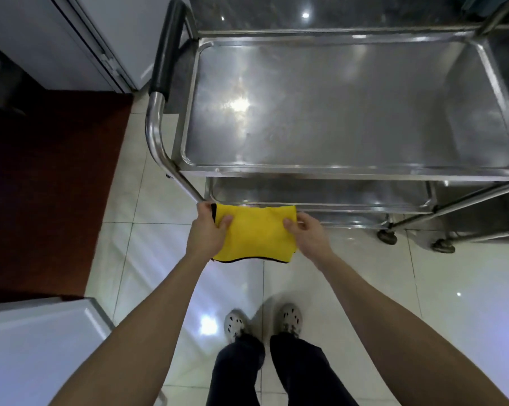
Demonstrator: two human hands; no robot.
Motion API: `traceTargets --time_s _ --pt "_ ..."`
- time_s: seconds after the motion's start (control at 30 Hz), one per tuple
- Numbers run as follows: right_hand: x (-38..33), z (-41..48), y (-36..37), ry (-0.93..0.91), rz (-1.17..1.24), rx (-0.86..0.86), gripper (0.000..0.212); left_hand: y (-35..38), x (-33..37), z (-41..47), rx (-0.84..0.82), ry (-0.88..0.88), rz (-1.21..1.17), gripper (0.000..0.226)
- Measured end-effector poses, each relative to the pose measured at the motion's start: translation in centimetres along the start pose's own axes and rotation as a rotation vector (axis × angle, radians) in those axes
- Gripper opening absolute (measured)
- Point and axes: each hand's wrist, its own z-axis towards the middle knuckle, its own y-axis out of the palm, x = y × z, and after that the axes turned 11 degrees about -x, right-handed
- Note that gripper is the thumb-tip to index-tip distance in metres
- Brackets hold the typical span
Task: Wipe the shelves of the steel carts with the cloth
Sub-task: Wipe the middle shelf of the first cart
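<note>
I look down at both of my arms stretched forward over a pale tiled floor (165,247). My left hand (208,230) pinches the left edge of a yellow cloth (254,232), thumb on top and fingers curled beneath it. My right hand (306,232) grips the cloth's right edge in the same manner, thumb pressed onto the fabric. The cloth is stretched flat between the two hands, folded, with a thin dark hem showing along its near edge and at its left end. It hangs in the air, just near of the cart and touching neither shelf as far as I can tell.

The steel cart (347,174) stands right ahead of me. Its top shelf (344,104) is a shallow tray with a raised rim, bare and glinting with reflected ceiling light. Below it the lower shelf (320,193) peeks out at the near side, mostly hidden by the one above. A curved push handle (165,51) with a black grip rises at the cart's left end. Small caster wheels (387,236) show at the near right, where the frame of a second cart (481,200) stands just beside the first.

To the left lies a dark red mat (51,186). My shoes (290,319) and dark trousers (238,373) are at the bottom.
</note>
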Motion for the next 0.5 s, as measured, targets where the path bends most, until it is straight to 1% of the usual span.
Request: traceTargets --time_s 0.07,0.1,0.13,0.17,0.2,0.23,0.27,0.3,0.37,0.43,0.5 --pt "0.9 1.0 0.5 -0.020 -0.105 0.016 0.034 0.9 -0.7 1.0 0.012 0.021 -0.087 0.056" --pt "1.4 1.8 0.7 -0.019 -0.142 0.024 0.038 1.2 -1.4 1.8 -0.009 0.047 -0.136 0.060" --pt "2.0 2.8 0.9 -0.016 -0.145 0.024 0.046 1.7 -2.2 2.9 -0.043 0.075 -0.182 0.063" --pt "2.6 4.0 1.1 -0.019 -0.137 0.015 0.058 2.1 -3.2 4.2 -0.071 0.103 -0.206 0.065" --pt "3.3 5.4 1.5 -0.026 -0.128 -0.001 0.071 2.7 -4.3 5.7 -0.100 0.127 -0.203 0.061" --pt "4.1 6.9 1.9 -0.033 -0.138 -0.014 0.079 3.4 -5.6 7.4 -0.123 0.143 -0.171 0.053" --pt "5.0 8.5 2.3 -0.056 -0.169 -0.017 0.080 4.3 -7.0 9.0 -0.121 0.161 -0.126 0.042" --pt "6.0 10.0 2.9 -0.072 -0.211 -0.010 0.076 5.3 -8.3 10.6 -0.110 0.172 -0.078 0.032" --pt "7.8 12.8 3.6 -0.088 -0.303 0.004 0.058 7.3 -10.4 13.3 -0.077 0.176 -0.058 0.024" --pt "8.7 15.4 3.9 -0.097 -0.415 0.021 0.035 8.4 -11.7 15.6 -0.047 0.172 -0.036 0.024" --pt "9.0 18.2 3.9 -0.193 -0.423 0.093 0.028 8.9 -12.1 18.1 -0.007 0.228 -0.009 0.025"
